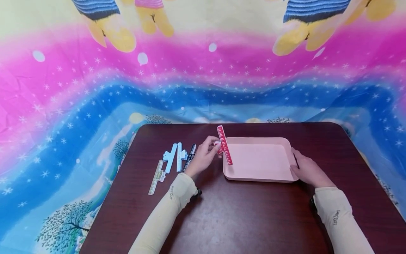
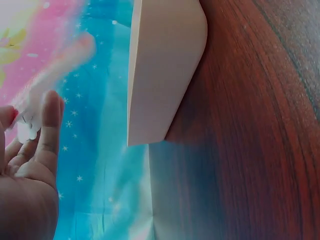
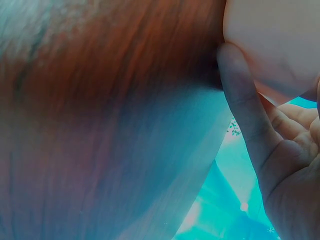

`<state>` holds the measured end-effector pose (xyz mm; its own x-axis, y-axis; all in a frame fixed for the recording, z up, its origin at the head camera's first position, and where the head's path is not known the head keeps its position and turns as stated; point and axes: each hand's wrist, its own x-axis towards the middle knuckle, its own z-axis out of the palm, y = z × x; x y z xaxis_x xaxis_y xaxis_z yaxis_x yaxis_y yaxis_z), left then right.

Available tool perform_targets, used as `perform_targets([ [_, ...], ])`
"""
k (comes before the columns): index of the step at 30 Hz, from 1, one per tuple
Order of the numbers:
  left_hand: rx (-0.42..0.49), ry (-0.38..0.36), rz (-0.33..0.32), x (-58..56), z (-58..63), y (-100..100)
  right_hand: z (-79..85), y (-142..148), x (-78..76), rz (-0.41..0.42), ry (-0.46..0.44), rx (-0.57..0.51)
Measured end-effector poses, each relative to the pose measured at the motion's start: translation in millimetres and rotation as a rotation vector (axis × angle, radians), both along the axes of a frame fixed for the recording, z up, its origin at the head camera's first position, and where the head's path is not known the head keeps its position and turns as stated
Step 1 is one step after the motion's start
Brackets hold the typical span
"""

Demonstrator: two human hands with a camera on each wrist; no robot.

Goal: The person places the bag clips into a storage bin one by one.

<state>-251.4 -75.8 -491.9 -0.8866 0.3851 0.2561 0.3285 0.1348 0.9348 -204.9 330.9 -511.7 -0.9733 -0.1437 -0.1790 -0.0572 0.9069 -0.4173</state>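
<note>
Thumb and fingers of my left hand (image 1: 203, 155) pinch the grip of a red clip (image 1: 225, 145) with a piano-key pattern along its long bar. The clip is tilted over the left end of a pale pink rectangular tray (image 1: 258, 160). In the left wrist view the same clip (image 2: 62, 62) looks pale and blurred above the fingers. At the tray's right end, my right hand (image 1: 309, 171) holds the rim. The right wrist view has one of its digits (image 3: 242, 92) against the outer wall of the tray (image 3: 275, 45).
Left of the tray lie two light blue clips (image 1: 171, 158), a black piano-key clip (image 1: 189, 157) partly behind the left hand, and a pale green clip (image 1: 155, 180). All rest on the dark wooden table (image 1: 241, 215). A printed cloth (image 1: 206, 70) hangs behind the table.
</note>
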Motion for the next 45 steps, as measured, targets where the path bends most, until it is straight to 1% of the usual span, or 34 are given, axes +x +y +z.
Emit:
perform_targets([
  [5,0.02,0.028,0.003,0.1,-1.3,1.7,-0.7,0.9,1.4,0.002,-0.003,-0.006],
  [8,0.017,0.021,-0.005,2.1,-1.7,0.6,-2.3,0.7,3.4,-0.001,-0.017,-0.013],
  [11,0.01,0.018,0.001,3.2,-2.4,-0.9,-3.2,0.2,4.2,-0.001,-0.016,-0.022],
  [14,0.036,0.008,0.0,3.0,-3.6,-2.1,-2.6,-0.9,3.7,0.003,-0.002,-0.027],
  [17,0.065,-0.013,-0.003,2.6,-5.5,-3.3,-1.7,-2.0,4.1,0.007,0.008,-0.026],
  [20,0.061,-0.027,0.0,2.5,-6.1,-4.2,-1.7,-2.9,4.1,0.007,0.01,-0.021],
  [22,0.068,-0.05,-0.001,2.6,-5.8,-4.9,-1.8,-3.5,3.7,0.005,0.011,-0.02],
  [26,0.098,-0.116,-0.034,1.6,-6.5,-6.3,-1.6,-4.3,2.5,0.0,0.008,-0.022],
  [28,0.096,-0.149,-0.049,1.1,-7.3,-7.1,-1.4,-4.4,1.8,-0.002,0.006,-0.025],
  [31,0.082,-0.179,-0.062,0.6,-7.8,-7.6,-0.5,-4.2,1.0,-0.005,0.006,-0.025],
  [34,0.08,-0.193,-0.073,0.5,-6.9,-6.9,-0.1,-3.6,0.3,-0.007,0.004,-0.017],
  [37,0.066,-0.189,-0.075,0.5,-5.5,-5.8,0.0,-2.7,0.3,-0.006,0.006,-0.011],
  [42,-0.015,-0.123,-0.012,-0.3,-4.7,-4.8,0.1,-1.9,1.4,-0.007,0.006,-0.024],
  [45,-0.039,-0.089,0.011,-1.3,-4.4,-4.0,0.4,-1.8,1.9,-0.007,0.012,-0.025],
])
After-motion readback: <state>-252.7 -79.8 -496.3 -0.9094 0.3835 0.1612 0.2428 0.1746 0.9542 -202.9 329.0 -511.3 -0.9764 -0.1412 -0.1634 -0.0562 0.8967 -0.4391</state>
